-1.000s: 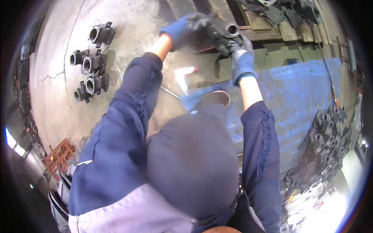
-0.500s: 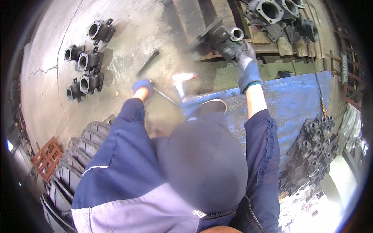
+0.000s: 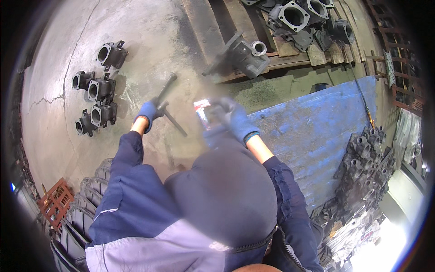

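My left hand (image 3: 147, 111) is closed at the head end of a hammer (image 3: 174, 123), whose handle slants down to the right over the concrete floor. Just beyond it lies a dark bar-like tool (image 3: 167, 85). In a blue and grey glove, my right hand (image 3: 233, 119) is blurred by motion; its fingers are by a white and red object (image 3: 202, 110), and I cannot tell whether they touch it. A dark flanged casting (image 3: 247, 56) with a bright round port rests at the pallet's near edge, apart from both hands.
Several dark castings (image 3: 100, 90) stand on the floor at left. More castings (image 3: 294, 18) are on the wooden pallet (image 3: 290, 61). A worn blue sheet (image 3: 312, 131) covers the floor at right, beside a heap of small castings (image 3: 367, 167). Curved dark parts (image 3: 77, 217) line the lower left.
My right hand has let go of the flanged casting at the pallet and come back toward the white and red object. My left hand has shifted slightly left with the hammer.
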Demonstrator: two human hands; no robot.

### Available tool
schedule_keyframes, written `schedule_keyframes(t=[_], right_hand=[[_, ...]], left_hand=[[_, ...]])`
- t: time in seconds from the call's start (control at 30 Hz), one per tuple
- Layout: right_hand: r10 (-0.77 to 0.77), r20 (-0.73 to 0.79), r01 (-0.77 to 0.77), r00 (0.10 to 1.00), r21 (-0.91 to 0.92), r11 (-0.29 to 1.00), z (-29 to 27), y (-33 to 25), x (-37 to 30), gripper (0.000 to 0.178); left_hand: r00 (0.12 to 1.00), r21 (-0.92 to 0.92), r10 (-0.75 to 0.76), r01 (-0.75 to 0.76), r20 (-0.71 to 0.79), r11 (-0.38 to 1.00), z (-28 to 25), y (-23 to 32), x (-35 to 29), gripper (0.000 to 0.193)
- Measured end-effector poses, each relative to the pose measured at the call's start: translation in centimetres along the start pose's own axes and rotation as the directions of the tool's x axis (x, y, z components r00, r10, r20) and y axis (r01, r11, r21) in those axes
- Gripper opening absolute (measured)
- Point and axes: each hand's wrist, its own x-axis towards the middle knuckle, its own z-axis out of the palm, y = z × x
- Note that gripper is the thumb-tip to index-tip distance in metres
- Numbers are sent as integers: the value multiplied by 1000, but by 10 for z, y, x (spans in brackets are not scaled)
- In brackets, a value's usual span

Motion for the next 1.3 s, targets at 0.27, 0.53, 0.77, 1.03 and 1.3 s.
schedule_keyframes(t=[0.27,0.53,0.77,1.03,1.3], right_hand=[[-393,-4,344,920,-477,809,6,-82,6,50],[81,-199,-20,977,292,956,-83,-77,-35,36],[3,-599,-30,801,-35,999,-116,-33,-38,25],[98,-634,-99,767,34,995,-109,-12,14,22],[-232,-693,109,683,-218,970,-112,-21,7,24]], left_hand=[[952,-438,260,-306,-162,845,-121,156,-78,25],[670,-381,631,-742,-391,552,-80,235,-22,80],[822,115,443,-432,-357,894,-19,227,11,50],[854,93,397,-389,-337,917,-25,243,8,27],[793,77,443,-455,-419,887,-12,236,10,28]])
